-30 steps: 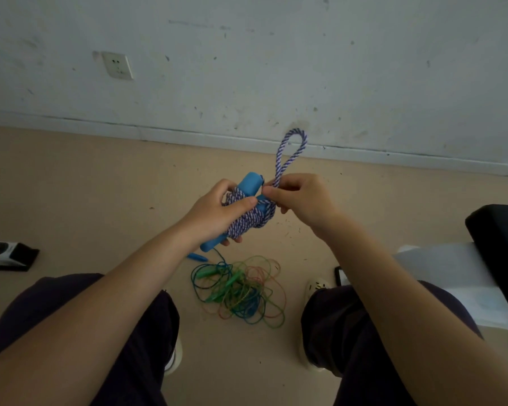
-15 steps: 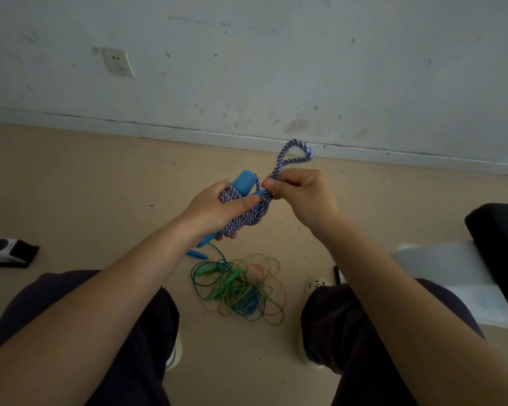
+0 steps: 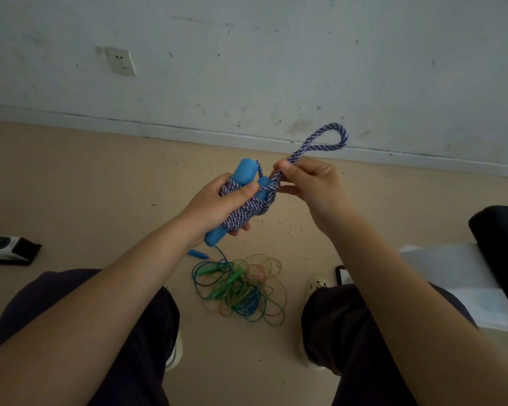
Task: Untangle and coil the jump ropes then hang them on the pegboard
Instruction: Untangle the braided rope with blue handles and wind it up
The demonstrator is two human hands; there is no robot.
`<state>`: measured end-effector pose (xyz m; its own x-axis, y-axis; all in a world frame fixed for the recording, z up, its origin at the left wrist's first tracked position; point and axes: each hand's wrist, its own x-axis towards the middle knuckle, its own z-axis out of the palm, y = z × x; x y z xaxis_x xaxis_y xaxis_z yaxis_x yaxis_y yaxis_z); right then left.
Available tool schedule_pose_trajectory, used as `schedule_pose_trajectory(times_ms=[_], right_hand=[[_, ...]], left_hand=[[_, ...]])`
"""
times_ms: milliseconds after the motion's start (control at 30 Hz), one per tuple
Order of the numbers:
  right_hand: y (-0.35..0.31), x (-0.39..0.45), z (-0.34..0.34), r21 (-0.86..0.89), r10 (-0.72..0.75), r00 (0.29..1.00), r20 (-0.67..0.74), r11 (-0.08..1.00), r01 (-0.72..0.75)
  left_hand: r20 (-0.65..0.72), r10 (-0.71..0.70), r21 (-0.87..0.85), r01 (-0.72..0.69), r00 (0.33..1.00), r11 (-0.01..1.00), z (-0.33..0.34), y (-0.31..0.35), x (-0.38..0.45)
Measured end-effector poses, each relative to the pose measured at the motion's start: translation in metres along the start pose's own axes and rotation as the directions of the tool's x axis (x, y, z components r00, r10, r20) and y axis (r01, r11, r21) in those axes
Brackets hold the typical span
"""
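Right hand (image 3: 311,186): thumb and forefinger pinch the twisted blue-and-white braided rope (image 3: 244,209) just above the bundle; a free loop of the rope (image 3: 326,142) stands up and to the right of the fingers.
Left hand (image 3: 217,206): fingers curled round the bundle, thumb pressed across the wraps. Rope is wound in tight, ribbed turns around two smooth blue foam cylinder handles (image 3: 245,172), held side by side in mid-air, above the floor and between the knees.
Below, on the beige floor (image 3: 85,177): loose tangle of thin glossy cords, green, blue and orange (image 3: 241,288), with a small blue handle (image 3: 198,254) beside it.
Left edge: black-and-white box (image 3: 6,249). Right: white sheet (image 3: 464,282), black padded object (image 3: 502,244). Scuffed white wall with socket (image 3: 121,61).
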<state>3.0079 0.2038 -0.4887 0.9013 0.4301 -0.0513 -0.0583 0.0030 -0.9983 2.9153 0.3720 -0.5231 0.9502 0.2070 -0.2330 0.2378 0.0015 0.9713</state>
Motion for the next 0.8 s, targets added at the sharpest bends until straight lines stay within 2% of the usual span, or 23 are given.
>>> schedule_pose_trajectory(times_ms=[200, 433, 533, 633, 733, 800], right_hand=[[-0.001, -0.002, 0.003, 0.072, 0.042, 0.998, -0.054, 0.997, -0.038], [0.0, -0.002, 0.001, 0.112, 0.102, 0.987, -0.126, 0.99, -0.088], [0.003, -0.001, 0.003, 0.001, 0.073, 0.993, -0.09, 0.997, -0.073], [0.004, -0.002, 0.004, -0.035, 0.057, 0.998, -0.041, 0.998, -0.058], [0.005, -0.003, 0.005, -0.091, 0.045, 0.999, 0.019, 0.995, -0.043], [0.004, -0.003, 0.004, -0.063, 0.069, 0.995, 0.076, 0.996, -0.064]], left_hand=[[0.037, 0.063, 0.007, -0.063, 0.997, 0.998, 0.002, 0.005, 0.001], [0.172, 0.053, -0.008, -0.052, 0.984, 0.999, 0.001, 0.008, -0.004], [0.151, 0.02, 0.004, -0.021, 0.988, 1.0, -0.001, 0.004, -0.005], [0.138, -0.011, 0.001, 0.011, 0.99, 1.0, -0.006, 0.002, -0.004], [0.133, 0.011, -0.018, -0.009, 0.991, 1.0, -0.009, 0.0, -0.003], [0.137, 0.041, -0.043, -0.035, 0.99, 0.998, -0.009, 0.0, -0.003]])
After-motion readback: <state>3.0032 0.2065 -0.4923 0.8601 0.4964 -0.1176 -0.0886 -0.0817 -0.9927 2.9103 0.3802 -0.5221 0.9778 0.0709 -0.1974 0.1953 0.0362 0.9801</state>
